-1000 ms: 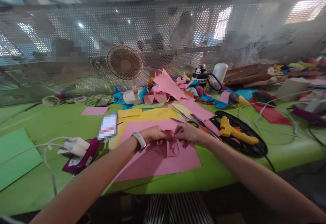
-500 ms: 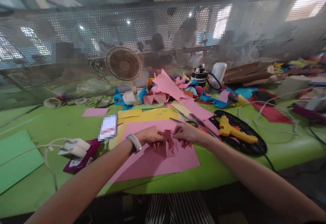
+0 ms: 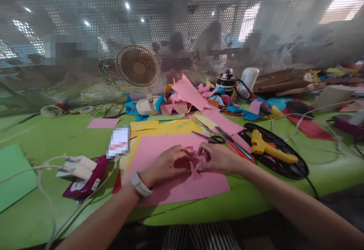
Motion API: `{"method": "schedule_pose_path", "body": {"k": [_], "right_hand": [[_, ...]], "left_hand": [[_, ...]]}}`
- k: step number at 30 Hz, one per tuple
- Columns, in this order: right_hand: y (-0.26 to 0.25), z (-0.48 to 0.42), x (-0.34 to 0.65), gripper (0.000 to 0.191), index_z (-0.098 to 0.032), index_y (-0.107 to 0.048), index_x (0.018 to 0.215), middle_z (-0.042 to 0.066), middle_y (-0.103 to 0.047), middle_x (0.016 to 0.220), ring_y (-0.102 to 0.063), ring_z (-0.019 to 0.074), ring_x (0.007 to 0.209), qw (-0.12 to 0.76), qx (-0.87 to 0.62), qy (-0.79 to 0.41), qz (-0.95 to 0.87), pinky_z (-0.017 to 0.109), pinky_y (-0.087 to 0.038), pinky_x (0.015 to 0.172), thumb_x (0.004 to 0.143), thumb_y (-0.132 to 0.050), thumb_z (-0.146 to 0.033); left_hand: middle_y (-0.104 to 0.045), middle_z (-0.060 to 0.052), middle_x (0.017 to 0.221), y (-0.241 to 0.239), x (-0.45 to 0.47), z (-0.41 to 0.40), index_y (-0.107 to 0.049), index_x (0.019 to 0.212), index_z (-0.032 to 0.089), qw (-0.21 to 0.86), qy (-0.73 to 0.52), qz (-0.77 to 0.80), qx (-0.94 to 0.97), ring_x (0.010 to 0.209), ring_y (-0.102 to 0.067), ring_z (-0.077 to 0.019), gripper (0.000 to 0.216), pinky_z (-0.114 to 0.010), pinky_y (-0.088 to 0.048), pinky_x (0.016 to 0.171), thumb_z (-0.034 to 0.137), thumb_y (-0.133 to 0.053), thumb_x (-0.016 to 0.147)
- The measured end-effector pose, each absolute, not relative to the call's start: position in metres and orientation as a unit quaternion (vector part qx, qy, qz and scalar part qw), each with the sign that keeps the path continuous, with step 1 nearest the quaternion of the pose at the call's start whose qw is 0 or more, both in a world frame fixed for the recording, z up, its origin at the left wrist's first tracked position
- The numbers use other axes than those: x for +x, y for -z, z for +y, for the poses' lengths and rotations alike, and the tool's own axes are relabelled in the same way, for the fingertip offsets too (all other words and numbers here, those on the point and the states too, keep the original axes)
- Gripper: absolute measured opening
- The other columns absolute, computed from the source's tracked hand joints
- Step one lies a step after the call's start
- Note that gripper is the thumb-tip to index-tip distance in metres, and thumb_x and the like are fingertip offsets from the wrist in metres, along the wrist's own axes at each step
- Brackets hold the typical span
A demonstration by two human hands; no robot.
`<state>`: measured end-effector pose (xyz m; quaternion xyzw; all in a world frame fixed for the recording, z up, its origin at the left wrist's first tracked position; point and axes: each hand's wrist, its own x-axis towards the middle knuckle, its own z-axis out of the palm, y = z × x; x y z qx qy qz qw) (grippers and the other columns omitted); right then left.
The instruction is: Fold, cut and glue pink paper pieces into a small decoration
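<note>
A small folded piece of pink paper [image 3: 195,171] lies low over a large pink sheet [image 3: 153,147], with my two hands at its sides. My left hand [image 3: 170,162], a white watch on its wrist, has curled fingers against the left edge of the folded paper. On the other side, my right hand [image 3: 217,158] grips it between thumb and fingers. Part of the folded paper is hidden by my fingers. Black-handled scissors [image 3: 214,139] lie just beyond my right hand, near a dark-and-red long tool [image 3: 234,143].
On the right, a yellow glue gun [image 3: 271,149] rests on a black oval tray [image 3: 300,168]. A purple power strip [image 3: 82,191] with white plugs and a phone [image 3: 118,140] lie left. Behind stand a fan [image 3: 138,68], paper scraps [image 3: 190,92] and a bottle [image 3: 226,83].
The folded paper has been turned and sits lower, flatter on the sheet. My left hand has opened out somewhat and rolled; my right fingers have shifted around the paper. The view has moved slightly.
</note>
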<state>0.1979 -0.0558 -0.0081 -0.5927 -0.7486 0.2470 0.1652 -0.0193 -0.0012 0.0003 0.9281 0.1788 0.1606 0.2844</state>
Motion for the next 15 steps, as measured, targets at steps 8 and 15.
{"method": "schedule_pose_path", "body": {"k": [8, 15], "right_hand": [[0.007, -0.0574, 0.1914, 0.03, -0.019, -0.057, 0.082, 0.0, -0.06, 0.078, -0.053, 0.0138, 0.069, 0.184, -0.604, -0.249, -0.734, 0.022, -0.032, 0.055, 0.061, -0.071, -0.035], [0.0132, -0.0574, 0.187, 0.02, -0.019, -0.048, 0.087, -0.005, -0.055, 0.062, -0.052, 0.0102, 0.052, 0.252, -0.564, -0.402, -0.676, 0.019, -0.034, 0.045, 0.071, -0.059, -0.022]], "left_hand": [[-0.056, -0.005, 0.111, -0.0017, -0.0184, -0.0015, -0.053, 0.111, 0.022, 0.253, -0.14, 0.198, 0.937, 0.105, -0.05, -0.0201, 0.037, -0.035, -0.041, 0.09, 0.024, -0.063, 0.076], [-0.057, -0.006, 0.112, -0.0038, -0.0219, -0.0037, -0.051, 0.113, 0.02, 0.231, -0.171, 0.181, 0.941, 0.107, -0.05, -0.0199, 0.04, -0.035, -0.042, 0.09, 0.018, -0.06, 0.075]]}}
